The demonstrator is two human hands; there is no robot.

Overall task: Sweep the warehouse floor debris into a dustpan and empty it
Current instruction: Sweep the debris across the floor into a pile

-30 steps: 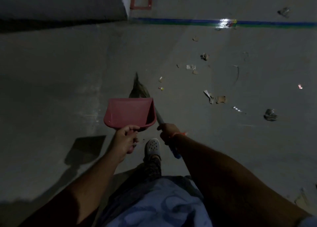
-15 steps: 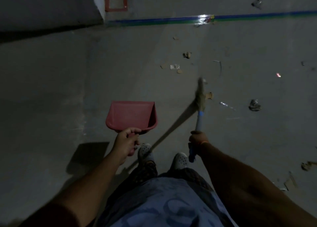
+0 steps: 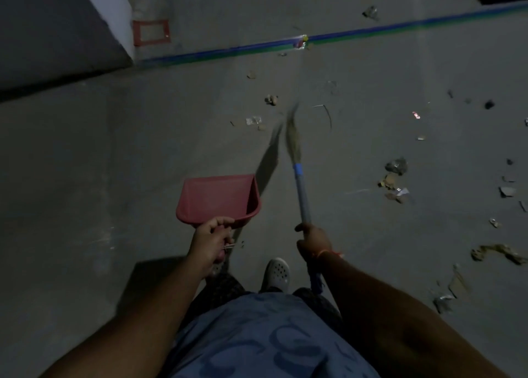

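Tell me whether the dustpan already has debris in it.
No. The red dustpan, held by the left hand, shows a bare inner surface.

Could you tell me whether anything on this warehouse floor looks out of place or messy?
Yes. Torn scraps and crumpled debris litter the concrete floor right of the broom, with more near the blue floor line. The red dustpan looks empty.

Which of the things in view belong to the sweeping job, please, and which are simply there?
Job: broom in right hand; red dustpan in left hand; floor debris.
Simply there: blue floor line; red taped square.
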